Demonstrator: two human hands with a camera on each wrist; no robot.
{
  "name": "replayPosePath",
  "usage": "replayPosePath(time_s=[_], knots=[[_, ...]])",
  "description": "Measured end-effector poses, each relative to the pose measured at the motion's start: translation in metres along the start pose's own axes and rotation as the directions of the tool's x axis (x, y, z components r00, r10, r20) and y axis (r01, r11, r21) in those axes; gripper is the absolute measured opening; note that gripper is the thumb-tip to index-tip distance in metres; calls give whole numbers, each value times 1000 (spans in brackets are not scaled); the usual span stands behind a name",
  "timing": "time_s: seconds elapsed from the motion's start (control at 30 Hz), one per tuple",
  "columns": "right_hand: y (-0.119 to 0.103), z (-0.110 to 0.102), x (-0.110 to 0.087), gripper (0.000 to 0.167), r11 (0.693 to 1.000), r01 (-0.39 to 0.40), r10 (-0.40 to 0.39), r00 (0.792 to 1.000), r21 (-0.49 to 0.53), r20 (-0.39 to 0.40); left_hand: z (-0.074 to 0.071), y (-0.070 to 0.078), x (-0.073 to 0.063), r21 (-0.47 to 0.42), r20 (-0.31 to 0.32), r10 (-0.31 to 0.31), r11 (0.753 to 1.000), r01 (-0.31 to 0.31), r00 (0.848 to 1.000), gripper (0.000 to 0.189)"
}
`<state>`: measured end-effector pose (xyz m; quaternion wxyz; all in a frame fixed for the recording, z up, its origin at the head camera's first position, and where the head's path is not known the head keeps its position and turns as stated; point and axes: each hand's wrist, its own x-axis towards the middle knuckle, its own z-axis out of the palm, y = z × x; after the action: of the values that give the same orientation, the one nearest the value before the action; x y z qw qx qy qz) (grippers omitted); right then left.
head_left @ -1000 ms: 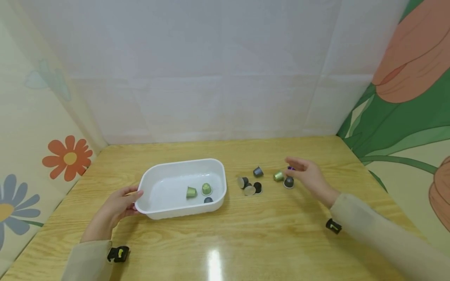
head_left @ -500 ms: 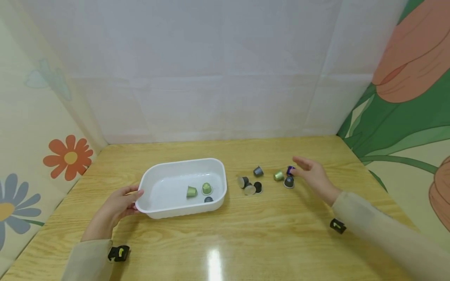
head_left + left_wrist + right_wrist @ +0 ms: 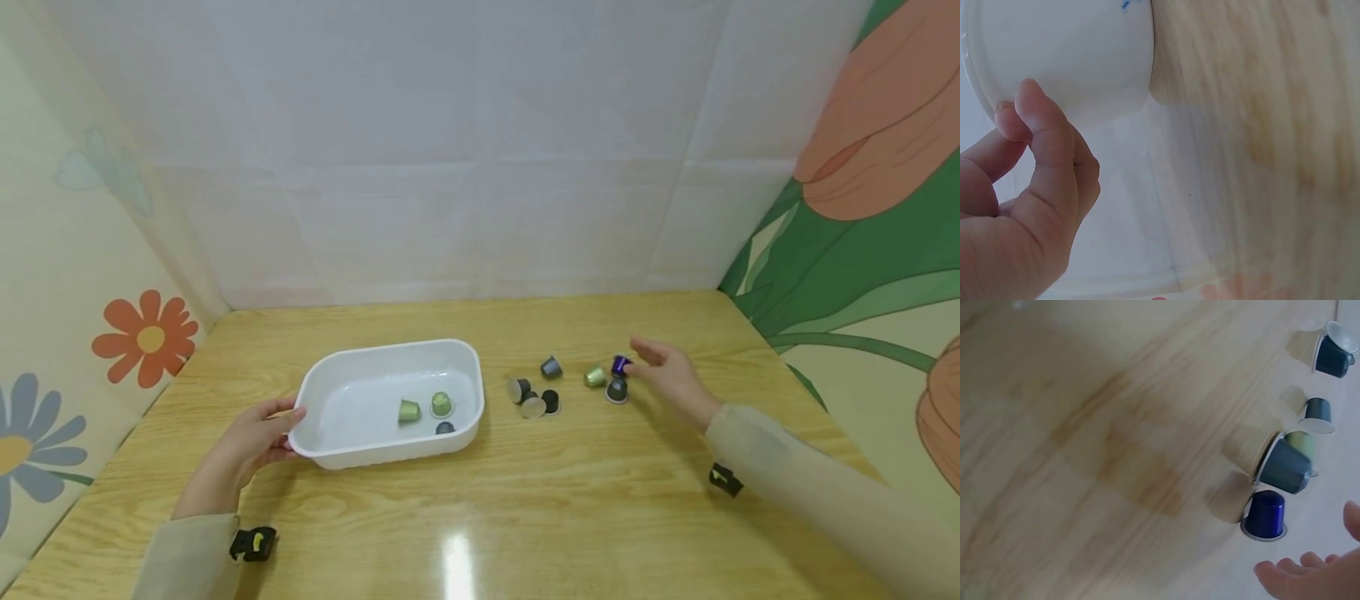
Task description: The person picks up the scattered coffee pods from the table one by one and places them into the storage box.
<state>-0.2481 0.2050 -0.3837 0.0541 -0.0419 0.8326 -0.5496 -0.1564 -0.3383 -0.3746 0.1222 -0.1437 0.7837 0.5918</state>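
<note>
My left hand [image 3: 258, 437] holds the left end of a white plastic tray [image 3: 352, 457], thumb over the rim and fingers on the outside; in the left wrist view the hand [image 3: 1047, 181] pinches the tray wall [image 3: 1085, 69]. Inside the tray lie two green coffee capsules [image 3: 408, 410] and a dark one [image 3: 445, 427]. On the right, my right hand [image 3: 671, 375] has its fingers apart, its tips right by a purple capsule [image 3: 620, 365]. The right wrist view shows that capsule [image 3: 1266, 515] upright on its rim, just beyond the fingers.
A dark capsule [image 3: 617, 390] and a green capsule [image 3: 595, 377] are beside the purple one. Further left lie a grey-blue capsule [image 3: 551, 367] and a cluster of dark capsules [image 3: 551, 402] near the tray's right end. White cloth [image 3: 480, 208] hangs behind the wooden table [image 3: 570, 517].
My right hand has shifted right, off the purple capsule, which now shows whole. The left hand and the tray have stayed put.
</note>
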Motion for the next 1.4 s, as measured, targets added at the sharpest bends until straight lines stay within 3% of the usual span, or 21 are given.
replayPosePath(time_s=[0.27, 0.6, 0.83, 1.13, 1.4], knots=[[16, -4, 17, 60, 993, 32, -27, 998, -114, 52, 0, -2, 0, -3, 8, 14, 1000, -14, 1000, 57], [29, -2, 32, 57, 990, 60, -50, 996, -127, 75, 0, -2, 0, -3, 6, 7, 1000, -7, 1000, 56], [29, 0, 36, 55, 976, 72, -47, 991, -207, 122, -1, -2, 1, 12, 13, 18, 1000, -18, 1000, 56], [34, 3, 41, 47, 934, 109, -73, 991, -341, 116, -1, -4, 0, 1, 17, 19, 1000, -19, 1000, 56], [33, 0, 41, 47, 927, 100, -68, 993, -363, 101, -1, -3, 1, 3, 15, 21, 1000, -21, 1000, 57]])
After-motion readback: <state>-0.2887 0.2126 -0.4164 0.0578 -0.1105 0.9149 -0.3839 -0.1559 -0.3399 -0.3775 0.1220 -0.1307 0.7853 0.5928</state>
